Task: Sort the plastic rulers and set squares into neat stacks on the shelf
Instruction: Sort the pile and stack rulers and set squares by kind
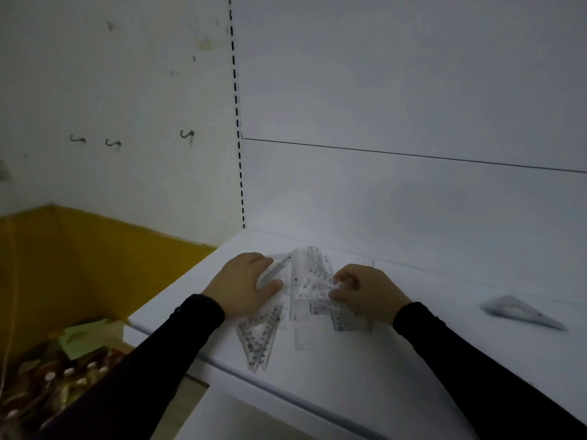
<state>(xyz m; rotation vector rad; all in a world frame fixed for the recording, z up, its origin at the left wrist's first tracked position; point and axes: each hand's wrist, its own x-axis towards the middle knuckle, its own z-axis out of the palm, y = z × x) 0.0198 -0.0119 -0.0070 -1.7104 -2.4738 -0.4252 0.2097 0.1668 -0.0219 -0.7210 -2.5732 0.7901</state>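
Nearest the camera, two black sleeves (152,360) reached forward over the white shelf (365,376). Just beyond the shelf's front edge, a clear set square (259,336) lay flat, its long point aimed back toward the person, sitting just below the left hand and free of it.

Then the hands themselves. The left hand (243,285) lay palm down, fingers spread and fairly straight, resting on another set square (273,268) that poked out past its fingertips; thumb and fingers bracketed the plastic rather than curling round it. The right hand (365,292) was the busier one: fingers curled in, pinching the right edge of the loose pile of clear rulers (313,287), which fanned out between the two hands, overlapping at odd angles. One ruler end stuck out beneath the right palm.

Well off to the right, apart from everything, a blurred set square stack (521,311) sat alone on the shelf.

Further back, the white back panel (413,106) rose, with a slotted upright (236,100) at its left edge. Down left stood a yellow box (63,281).
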